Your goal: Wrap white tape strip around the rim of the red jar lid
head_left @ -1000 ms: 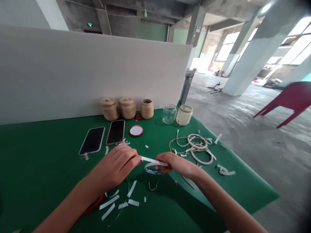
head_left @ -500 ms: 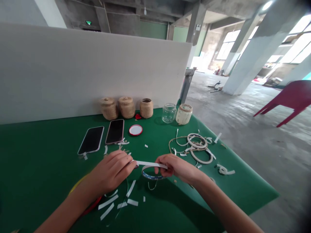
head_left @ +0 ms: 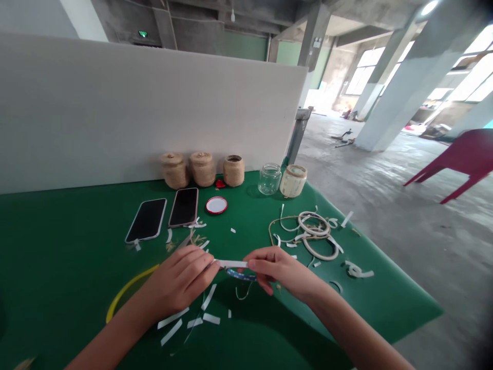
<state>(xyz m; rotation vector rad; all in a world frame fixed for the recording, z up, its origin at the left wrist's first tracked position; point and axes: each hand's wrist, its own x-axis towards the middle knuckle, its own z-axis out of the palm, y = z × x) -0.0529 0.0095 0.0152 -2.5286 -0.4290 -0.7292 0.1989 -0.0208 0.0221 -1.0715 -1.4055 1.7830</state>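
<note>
My left hand [head_left: 181, 280] and my right hand [head_left: 279, 270] meet above the green table [head_left: 57, 257], both pinching a short white strip of tape [head_left: 231, 263] stretched between them. Just under the strip, by my right fingers, sits a thin roll of tape with a blue patterned edge [head_left: 241, 276]. Several cut white strips [head_left: 210, 297] lie on the cloth below my left hand. A yellow curved band [head_left: 125, 290] shows beside my left forearm.
Two phones [head_left: 147, 220] [head_left: 184, 207] lie face up behind my hands, with a red-rimmed lid [head_left: 216, 205] beside them. Three twine-wrapped jars [head_left: 202, 168], a clear glass jar [head_left: 269, 179] and a pale jar [head_left: 293, 181] stand along a white board. Coiled rings and twine [head_left: 316, 231] lie right. A red chair [head_left: 458, 162] stands beyond.
My hands have come closer together, so the white strip between them is shorter. They also sit a little lower and nearer me; the yellow band now shows by my left arm.
</note>
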